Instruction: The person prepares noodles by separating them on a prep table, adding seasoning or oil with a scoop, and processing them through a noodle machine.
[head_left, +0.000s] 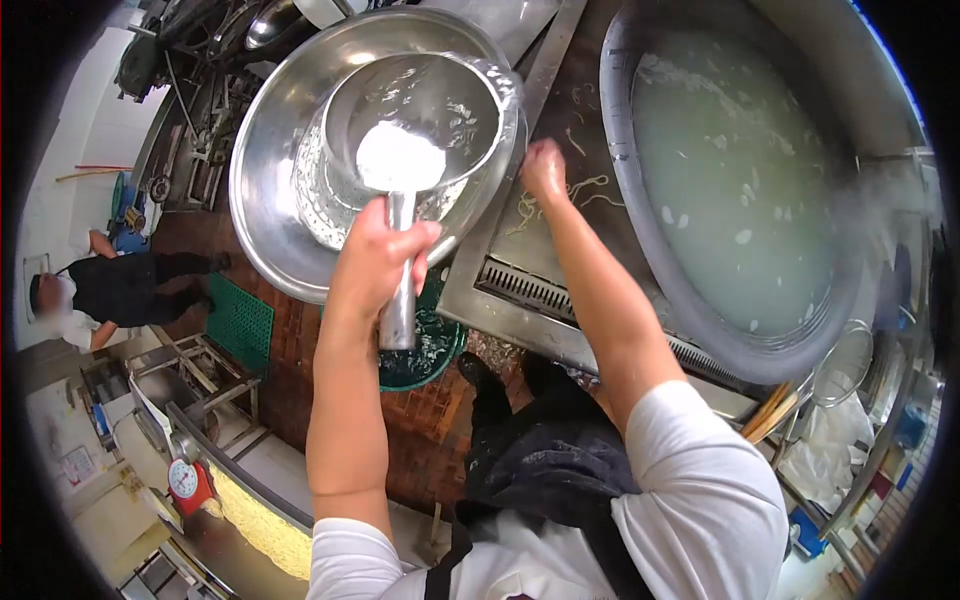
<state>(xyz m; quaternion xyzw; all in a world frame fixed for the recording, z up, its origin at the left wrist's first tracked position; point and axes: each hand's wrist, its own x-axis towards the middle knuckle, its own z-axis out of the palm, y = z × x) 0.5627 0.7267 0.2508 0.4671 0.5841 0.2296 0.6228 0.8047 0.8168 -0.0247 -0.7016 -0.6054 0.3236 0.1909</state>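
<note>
My left hand point(379, 257) is wrapped round the thick metal handle of a large, round dipper point(345, 110). The dipper is over a wide, shiny metal basin point(262, 190), and clear water and bright glare show in and around it. My right hand point(543, 168) is closed at the basin's right rim and seems to grip it, though its fingertips are hidden. Several pale noodle strands point(597, 192) lie on the steel stove top point(530, 245) near that hand.
A big pot point(620, 150) of cloudy, steaming liquid stands on the right. Below the basin is a green tub point(405, 375) on the brick floor. A person point(115, 285) stands at far left near a green mat point(240, 325). A red scale point(190, 485) and a wire strainer point(845, 365) are farther off.
</note>
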